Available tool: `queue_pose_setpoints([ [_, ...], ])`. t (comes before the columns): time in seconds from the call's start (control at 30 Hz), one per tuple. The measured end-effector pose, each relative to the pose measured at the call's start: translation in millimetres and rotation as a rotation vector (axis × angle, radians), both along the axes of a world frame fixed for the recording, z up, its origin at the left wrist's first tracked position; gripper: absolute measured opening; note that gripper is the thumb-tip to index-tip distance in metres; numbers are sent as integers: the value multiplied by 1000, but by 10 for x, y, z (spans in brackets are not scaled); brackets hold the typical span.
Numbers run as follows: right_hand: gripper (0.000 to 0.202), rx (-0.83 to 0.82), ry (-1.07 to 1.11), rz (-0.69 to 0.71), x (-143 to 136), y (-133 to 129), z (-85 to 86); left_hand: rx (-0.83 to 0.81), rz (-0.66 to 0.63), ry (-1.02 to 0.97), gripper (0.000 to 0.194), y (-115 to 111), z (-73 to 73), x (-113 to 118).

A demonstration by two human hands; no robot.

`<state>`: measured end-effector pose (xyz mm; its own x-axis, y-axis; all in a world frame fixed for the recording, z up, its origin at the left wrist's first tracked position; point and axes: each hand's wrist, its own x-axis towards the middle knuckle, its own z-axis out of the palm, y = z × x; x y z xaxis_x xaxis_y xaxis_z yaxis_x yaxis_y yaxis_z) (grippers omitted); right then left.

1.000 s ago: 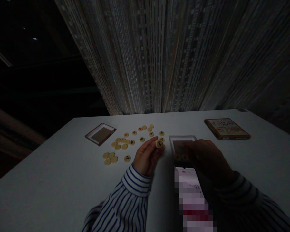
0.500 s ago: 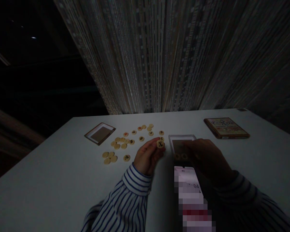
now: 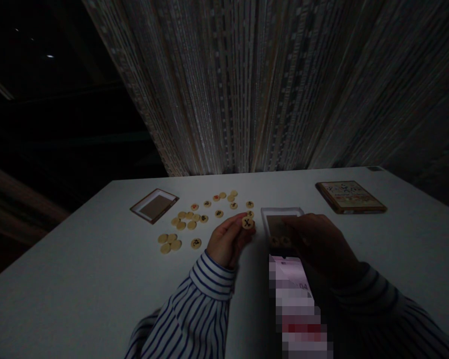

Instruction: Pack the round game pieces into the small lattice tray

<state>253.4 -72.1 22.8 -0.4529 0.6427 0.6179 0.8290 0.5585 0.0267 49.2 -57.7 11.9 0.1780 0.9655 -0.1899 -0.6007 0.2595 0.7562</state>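
Observation:
My left hand (image 3: pixel 226 242) is closed on a round wooden Chinese chess piece (image 3: pixel 247 223), its black character turned toward me. Right of it, my right hand (image 3: pixel 322 244) reaches over a pale shallow tray (image 3: pixel 264 217), fingers bent together and pointing down in the shadow. Whatever those fingertips hold, if anything, is too dark to make out. Dark-marked pieces (image 3: pixel 285 241) lie at the near end of the tray. Left of my left hand are several loose chess pieces (image 3: pixel 196 244), some face up with black or red characters, others blank side up.
A lit phone (image 3: pixel 290 267) is just below the tray, its screen partly pixelated. At the far left of the white table (image 3: pixel 97 259) lies a brown-edged open box part (image 3: pixel 134 209). A flat printed box (image 3: pixel 349 197) lies at the right. Behind the table hangs a string curtain (image 3: pixel 243 99).
The view has shifted very slightly. Both hands keep almost the same place and pose, with the chess piece still in my left hand.

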Motion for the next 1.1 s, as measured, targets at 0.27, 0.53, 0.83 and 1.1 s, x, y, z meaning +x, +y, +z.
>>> queue_pose_setpoints([
  [0.27, 29, 0, -5, -4, -3, -7, 8, -20, 38, 46, 29, -7, 6, 16],
  [0.53, 35, -29, 4, -45, -65, -35, 62, -13, 36, 70, 30, -15, 13, 23],
  [0.83, 29, -49, 17, 37, -53, 0, 87, -21, 42, 74, 28, 0, 29, 26],
  [1.1, 22, -160, -48, 78, -212, 139, 293, 4, 56, 74, 27, -3, 47, 8],
])
